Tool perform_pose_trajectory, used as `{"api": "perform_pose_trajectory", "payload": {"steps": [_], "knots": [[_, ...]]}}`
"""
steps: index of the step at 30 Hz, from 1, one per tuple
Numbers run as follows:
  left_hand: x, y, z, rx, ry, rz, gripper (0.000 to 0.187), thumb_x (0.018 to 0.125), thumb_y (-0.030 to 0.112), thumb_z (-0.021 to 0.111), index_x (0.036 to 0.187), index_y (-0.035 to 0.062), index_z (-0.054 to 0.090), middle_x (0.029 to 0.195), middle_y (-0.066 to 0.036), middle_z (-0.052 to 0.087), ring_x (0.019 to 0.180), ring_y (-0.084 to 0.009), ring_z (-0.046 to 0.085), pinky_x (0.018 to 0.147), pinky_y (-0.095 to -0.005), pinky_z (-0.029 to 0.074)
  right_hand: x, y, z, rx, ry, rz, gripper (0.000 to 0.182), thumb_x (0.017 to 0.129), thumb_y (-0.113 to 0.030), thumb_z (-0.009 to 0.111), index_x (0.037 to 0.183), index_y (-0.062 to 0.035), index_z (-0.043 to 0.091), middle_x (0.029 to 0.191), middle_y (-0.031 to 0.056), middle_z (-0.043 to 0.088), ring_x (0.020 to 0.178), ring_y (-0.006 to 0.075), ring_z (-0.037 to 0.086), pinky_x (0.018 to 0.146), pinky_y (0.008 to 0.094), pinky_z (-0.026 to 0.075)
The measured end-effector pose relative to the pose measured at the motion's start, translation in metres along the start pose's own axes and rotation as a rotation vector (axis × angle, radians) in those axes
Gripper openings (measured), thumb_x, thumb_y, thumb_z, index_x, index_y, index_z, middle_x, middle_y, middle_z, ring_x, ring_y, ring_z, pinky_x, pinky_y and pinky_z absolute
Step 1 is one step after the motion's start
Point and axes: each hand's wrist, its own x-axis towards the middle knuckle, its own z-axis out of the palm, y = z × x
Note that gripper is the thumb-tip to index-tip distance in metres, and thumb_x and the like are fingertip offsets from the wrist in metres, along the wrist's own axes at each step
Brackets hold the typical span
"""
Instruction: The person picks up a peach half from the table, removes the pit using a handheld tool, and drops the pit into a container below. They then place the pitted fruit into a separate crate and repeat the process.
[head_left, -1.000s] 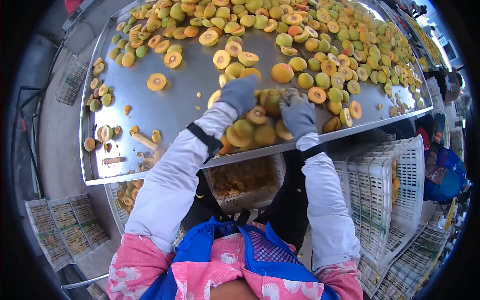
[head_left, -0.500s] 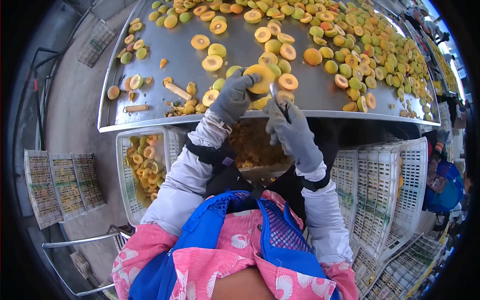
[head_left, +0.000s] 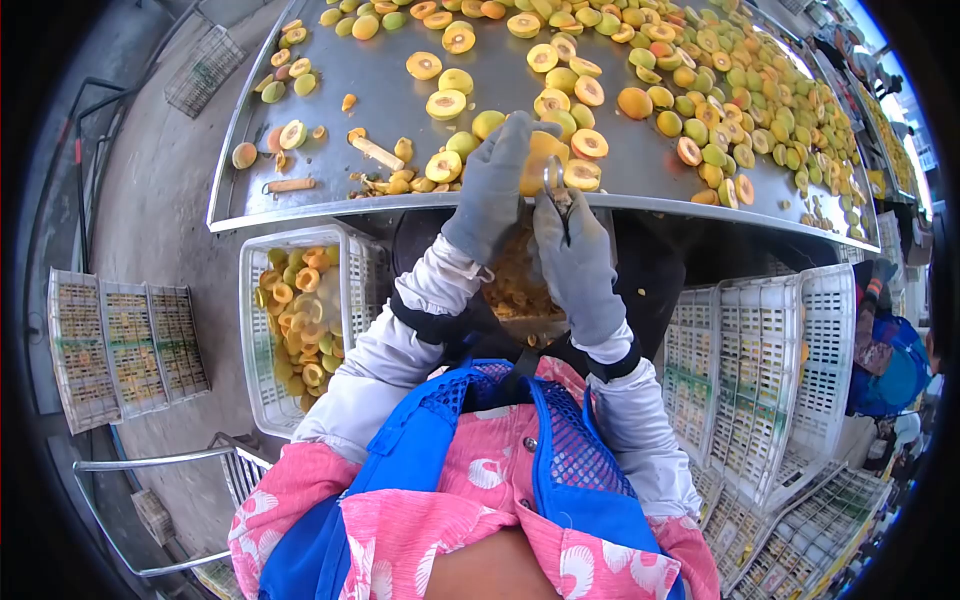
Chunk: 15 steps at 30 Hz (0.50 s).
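In a grey glove, my left hand (head_left: 486, 195) is wrapped round a yellow peach half (head_left: 539, 160) above the table's front edge. My right hand (head_left: 578, 262), gloved alike, grips a small pitting tool with a curved metal loop (head_left: 553, 174) at its end. That loop is up against the right side of the peach half. Its handle is mostly hidden in my fingers. Just beyond my hands, cut peach halves (head_left: 589, 144) lie on the metal table (head_left: 385, 95), some showing their pits.
A large heap of peach halves (head_left: 740, 125) covers the table's right side. Two wooden-handled tools lie at the left, one handle (head_left: 290, 185) near the edge. A white crate (head_left: 292, 240) of pitted halves stands at my left; crates (head_left: 755, 350) stand at my right. Another person (head_left: 890, 365) is far right.
Both hands have come down closer to me, and the left has turned further over the peach half. The metal loop now meets the fruit's side. The whole view has shifted slightly.
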Motion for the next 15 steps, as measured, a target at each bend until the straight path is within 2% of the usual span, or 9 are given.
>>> {"api": "perform_pose_trajectory", "payload": {"steps": [1, 3, 4, 6, 7, 8, 9, 12, 15], "knots": [[-0.001, 0.0, 0.001, 0.055, 0.022, 0.011, 0.044, 0.103, 0.041, 0.041, 0.117, 0.001, 0.056, 0.104, -0.009, 0.062, 0.092, -0.0144, 0.061, 0.08, -0.028, 0.052, 0.0, 0.004, 0.001, 0.001, 0.001, 0.0, 0.02, 0.099, -0.021, 0.054, 0.104, -0.0023, 0.058, 0.064, -0.0012, 0.053, 0.053, 0.0042, 0.048, 0.046, 0.0244, 0.04], [0.001, -0.003, 0.003, 0.11, 0.044, 0.024, 0.048, 0.102, 0.044, 0.04, 0.116, 0.0014, 0.056, 0.102, -0.009, 0.062, 0.09, -0.0144, 0.061, 0.079, -0.0279, 0.052, 0.001, 0.01, 0.003, -0.154, 0.098, -0.216, 0.023, 0.098, -0.021, 0.056, 0.104, 0.0008, 0.057, 0.065, 0.0072, 0.059, 0.052, 0.013, 0.054, 0.048, 0.0305, 0.042], [0.003, -0.008, 0.003, 0.074, 0.071, 0.045, 0.047, 0.102, 0.044, 0.041, 0.114, 0.0012, 0.056, 0.102, -0.009, 0.063, 0.089, -0.0147, 0.061, 0.079, -0.0281, 0.053, 0.001, 0.009, 0.003, -0.153, 0.097, -0.217, 0.023, 0.098, -0.021, 0.056, 0.104, 0.0008, 0.057, 0.065, 0.0072, 0.059, 0.052, 0.013, 0.054, 0.048, 0.0305, 0.042], [0.003, -0.013, 0.005, 0.038, 0.098, 0.064, 0.047, 0.102, 0.044, 0.042, 0.113, 0.001, 0.057, 0.102, -0.009, 0.064, 0.088, -0.0151, 0.062, 0.078, -0.0283, 0.053, -0.002, 0.006, 0.005, -0.318, 0.154, -0.26, 0.025, 0.097, -0.019, 0.056, 0.106, 0.0038, 0.056, 0.071, 0.018, 0.062, 0.056, 0.0249, 0.06, 0.052, 0.0359, 0.044], [0.003, -0.013, 0.007, -0.048, 0.155, 0.057, 0.04, 0.101, 0.038, 0.048, 0.106, 0.001, 0.062, 0.096, -0.006, 0.066, 0.085, -0.0109, 0.06, 0.076, -0.0248, 0.05, -0.002, 0.005, 0.005, -0.319, 0.154, -0.259, 0.025, 0.097, -0.019, 0.056, 0.106, 0.0038, 0.056, 0.071, 0.018, 0.062, 0.056, 0.0249, 0.06, 0.052, 0.0359, 0.044], [0.003, -0.013, 0.008, -0.135, 0.213, 0.051, 0.035, 0.1, 0.033, 0.054, 0.099, 0.001, 0.067, 0.09, -0.002, 0.068, 0.081, -0.0068, 0.058, 0.075, -0.0213, 0.048, -0.001, 0.003, 0.006, -0.308, 0.138, -0.246, 0.025, 0.097, -0.019, 0.056, 0.106, 0.0041, 0.055, 0.073, 0.0209, 0.062, 0.058, 0.0285, 0.061, 0.053, 0.037, 0.045], [0.0, -0.008, 0.011, -0.135, 0.214, 0.05, 0.035, 0.1, 0.033, 0.054, 0.099, 0.001, 0.067, 0.09, -0.002, 0.068, 0.081, -0.0068, 0.058, 0.075, -0.0213, 0.048, -0.001, 0.003, 0.007, -0.296, 0.123, -0.232, 0.025, 0.097, -0.019, 0.055, 0.107, 0.0044, 0.055, 0.075, 0.0238, 0.062, 0.059, 0.032, 0.061, 0.054, 0.038, 0.045], [-0.008, 0.001, 0.016, -0.087, 0.179, 0.095, 0.034, 0.1, 0.031, 0.054, 0.1, -0.0005, 0.066, 0.088, -0.002, 0.068, 0.077, -0.0057, 0.057, 0.07, -0.0204, 0.047, 0.002, 0.01, 0.011, -0.328, 0.165, -0.343, 0.023, 0.098, -0.018, 0.054, 0.108, 0.0036, 0.056, 0.073, 0.0213, 0.062, 0.059, 0.0307, 0.061, 0.056, 0.0382, 0.046], [-0.01, -0.002, 0.012, 0.07, 0.188, 0.189, 0.033, 0.1, 0.029, 0.054, 0.1, -0.0015, 0.066, 0.09, -0.003, 0.068, 0.076, -0.006, 0.057, 0.07, -0.0207, 0.047, 0.001, 0.015, 0.017, -0.217, 0.126, -0.308, 0.023, 0.098, -0.016, 0.053, 0.11, 0.0028, 0.056, 0.077, 0.0167, 0.065, 0.065, 0.0262, 0.062, 0.061, 0.0376, 0.048]]}}
